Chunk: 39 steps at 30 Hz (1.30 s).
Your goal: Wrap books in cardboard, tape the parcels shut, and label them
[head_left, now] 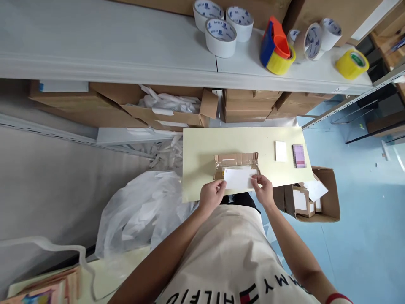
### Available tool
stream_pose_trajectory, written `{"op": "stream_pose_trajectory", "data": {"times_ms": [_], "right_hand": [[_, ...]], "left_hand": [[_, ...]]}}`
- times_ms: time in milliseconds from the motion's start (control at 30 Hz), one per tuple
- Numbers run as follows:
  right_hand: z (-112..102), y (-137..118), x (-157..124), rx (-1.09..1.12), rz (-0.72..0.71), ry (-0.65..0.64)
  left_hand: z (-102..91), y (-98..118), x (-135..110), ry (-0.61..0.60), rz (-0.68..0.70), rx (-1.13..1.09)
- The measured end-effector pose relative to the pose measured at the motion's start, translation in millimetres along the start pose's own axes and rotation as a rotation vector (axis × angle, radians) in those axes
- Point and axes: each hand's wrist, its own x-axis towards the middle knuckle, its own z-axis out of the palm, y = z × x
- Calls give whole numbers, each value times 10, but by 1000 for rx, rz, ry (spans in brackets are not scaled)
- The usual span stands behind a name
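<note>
A white rectangular sheet of paper or card is stretched between my two hands, low over the near edge of a pale yellow table. My left hand pinches its left end between thumb and fingers. At the opposite end, my right hand grips the edge in the same way. Just behind the sheet lies a small brown cardboard box, with clear tape along its sides. The sheet covers the box's near part, so I cannot see all of what it holds.
A white card stack and a purple pack lie on the table's right. A carton with small boxes stands right of it. Clear plastic bags bulge at left. Tape rolls and a tape dispenser sit on the shelf.
</note>
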Motion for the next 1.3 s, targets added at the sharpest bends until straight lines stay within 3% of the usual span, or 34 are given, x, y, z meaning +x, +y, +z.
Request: {"op": "stream_pose_trajectory", "data": {"times_ms": [167, 333, 733, 900, 967, 1067, 1133, 1200, 1300], "right_hand": [[76, -43, 406, -191, -59, -76], [141, -19, 639, -369, -135, -123], [228, -48, 661, -775, -210, -211], [146, -70, 631, -863, -228, -217], [100, -55, 607, -874, -314, -168], [100, -3, 562, -928, -528, -154], [144, 58, 551, -1000, -660, -244], [174, 130, 565, -1083, -713, -330], [124, 213, 592, -1176, -682, -311]], "left_hand": [[12, 100, 310, -17, -62, 280], [41, 169, 486, -25, -121, 369], [29, 212, 629, -113, -151, 513], [-63, 200, 637, -140, -158, 551], [-87, 192, 612, -78, -62, 543], [-43, 159, 598, -6, 320, 529], [32, 108, 630, -58, 546, 544], [102, 26, 690, -133, 617, 583], [125, -126, 767, -164, 591, 650]]}}
